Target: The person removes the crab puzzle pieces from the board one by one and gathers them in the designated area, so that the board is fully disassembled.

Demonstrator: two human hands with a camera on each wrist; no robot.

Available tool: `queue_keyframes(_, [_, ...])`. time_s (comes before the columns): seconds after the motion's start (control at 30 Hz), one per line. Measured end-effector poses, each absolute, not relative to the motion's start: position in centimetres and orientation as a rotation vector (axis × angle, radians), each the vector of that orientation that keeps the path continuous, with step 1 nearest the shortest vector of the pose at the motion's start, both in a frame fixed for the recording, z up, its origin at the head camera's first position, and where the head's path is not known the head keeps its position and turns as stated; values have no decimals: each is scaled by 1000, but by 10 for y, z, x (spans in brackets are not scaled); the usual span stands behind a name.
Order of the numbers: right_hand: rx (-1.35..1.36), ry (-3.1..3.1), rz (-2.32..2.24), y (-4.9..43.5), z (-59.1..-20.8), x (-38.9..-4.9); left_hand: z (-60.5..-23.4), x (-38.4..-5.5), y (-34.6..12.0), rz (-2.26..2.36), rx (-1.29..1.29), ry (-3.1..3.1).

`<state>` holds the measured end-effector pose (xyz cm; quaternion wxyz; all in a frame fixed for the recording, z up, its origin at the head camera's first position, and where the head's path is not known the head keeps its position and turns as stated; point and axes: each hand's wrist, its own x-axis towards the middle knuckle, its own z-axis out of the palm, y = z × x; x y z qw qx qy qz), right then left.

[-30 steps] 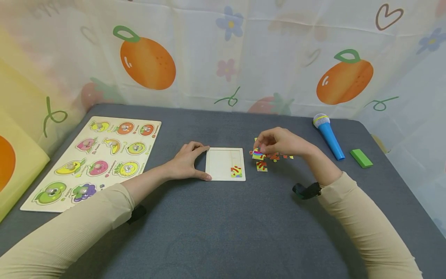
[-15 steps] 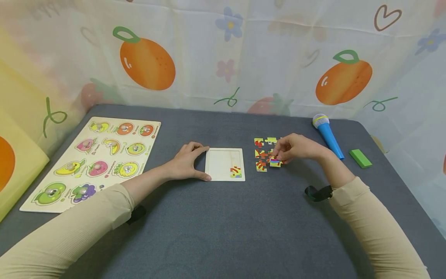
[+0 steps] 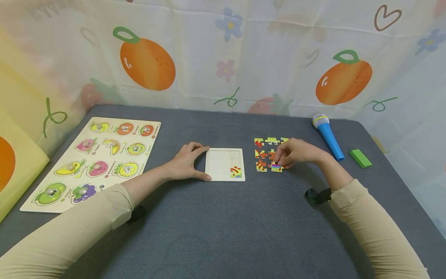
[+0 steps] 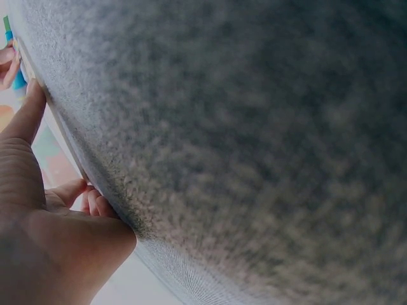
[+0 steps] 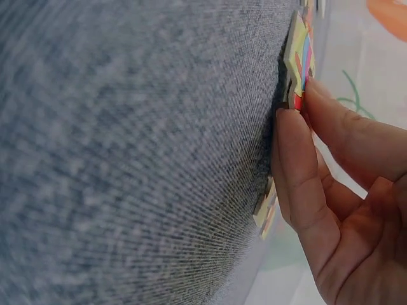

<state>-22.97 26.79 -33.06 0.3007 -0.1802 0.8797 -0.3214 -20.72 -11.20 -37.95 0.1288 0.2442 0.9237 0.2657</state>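
Observation:
My left hand (image 3: 186, 162) holds the left side of a small square wooden puzzle tray (image 3: 223, 157), thumb at the near corner and fingers at the far corner. One puzzle piece (image 3: 235, 172) with a red and yellow pattern lies in the tray's lower right corner. My right hand (image 3: 296, 151) pinches a rainbow-striped puzzle piece (image 3: 276, 167) by its edge, between thumb and fingers. In the right wrist view this piece (image 5: 297, 60) sits at the tabletop, slightly tilted. Other loose puzzle pieces (image 3: 261, 166) lie around it in rows; my right hand covers some of them.
A large fruit peg puzzle board (image 3: 104, 155) lies at the left. A blue toy microphone (image 3: 329, 135) and a green block (image 3: 361, 158) are at the right. The dark grey tabletop (image 3: 216, 228) ends at a fruit-print cloth (image 3: 271, 77) behind.
My right hand has carried the striped piece to the right, away from the tray, and lowered it beside the loose pieces. The left hand and tray have stayed in place.

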Motion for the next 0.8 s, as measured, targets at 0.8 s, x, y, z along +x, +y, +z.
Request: queue_keyframes(0.8, [-408,2404,-783,259,-327,-227,-379,-207,-111,767,694,2681])
